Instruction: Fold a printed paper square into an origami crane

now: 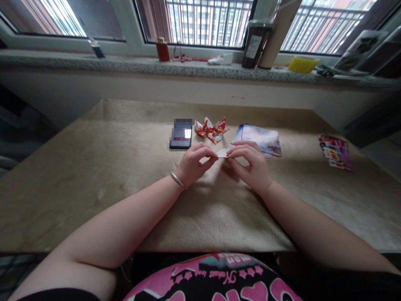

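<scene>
Between my two hands is a small piece of white paper with some red print, held just above the table. My left hand pinches its left end between thumb and fingertips. On the other side, my right hand grips the right end, its fingers covering part of the paper. Right behind the paper lies a red and white folded paper flower with pointed petals. A phone with a lit screen rests left of the flower. Sheets with a blue and purple picture lie just beyond my right hand.
Several colourful printed cards are fanned at the table's right side. A tan cloth covers the table. Along the windowsill stand a red bottle, a dark jar, a cardboard tube and a yellow object.
</scene>
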`<state>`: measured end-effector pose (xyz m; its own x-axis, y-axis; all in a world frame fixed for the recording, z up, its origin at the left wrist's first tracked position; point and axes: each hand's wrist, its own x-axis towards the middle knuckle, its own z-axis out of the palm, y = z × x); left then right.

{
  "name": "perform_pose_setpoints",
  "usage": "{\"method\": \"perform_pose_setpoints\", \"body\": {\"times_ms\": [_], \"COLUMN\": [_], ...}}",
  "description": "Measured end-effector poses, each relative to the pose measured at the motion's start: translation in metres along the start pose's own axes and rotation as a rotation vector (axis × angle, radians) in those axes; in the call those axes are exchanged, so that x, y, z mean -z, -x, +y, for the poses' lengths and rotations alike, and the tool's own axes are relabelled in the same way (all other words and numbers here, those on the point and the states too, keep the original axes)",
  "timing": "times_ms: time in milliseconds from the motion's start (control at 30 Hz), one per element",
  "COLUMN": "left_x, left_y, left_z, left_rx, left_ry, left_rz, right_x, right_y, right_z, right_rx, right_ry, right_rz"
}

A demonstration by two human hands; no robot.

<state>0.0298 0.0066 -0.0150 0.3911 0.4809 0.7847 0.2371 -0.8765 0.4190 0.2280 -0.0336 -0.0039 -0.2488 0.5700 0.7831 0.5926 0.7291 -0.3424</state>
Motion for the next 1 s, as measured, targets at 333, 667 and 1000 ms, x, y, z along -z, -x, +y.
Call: {"method": "perform_pose_setpoints", "body": {"times_ms": [333, 667, 1000], "left_x": [-0.0023, -0.0026, -0.0041], "left_y": [0.0006, 0.0014, 0.0006], "left_z": [-0.0021, -0.0025, -0.0014], "left_rx": [-0.055, -0.041, -0.1], "left_ry": [-0.173, -0.136, -0.222], "left_rz": [-0.048, -0.061, -0.07], "right_x": [-0.0027, -0.004, -0.0079], "right_y": [0.0013, 0.0003, -0.0011], "right_z": [0.0014, -0.0025, -0.0055], "right_rx": [-0.002, -0.045, -0.043], "right_ry": [0.033, 0.005, 0.001], "right_rz": [-0.03, -0.03, -0.052]}}
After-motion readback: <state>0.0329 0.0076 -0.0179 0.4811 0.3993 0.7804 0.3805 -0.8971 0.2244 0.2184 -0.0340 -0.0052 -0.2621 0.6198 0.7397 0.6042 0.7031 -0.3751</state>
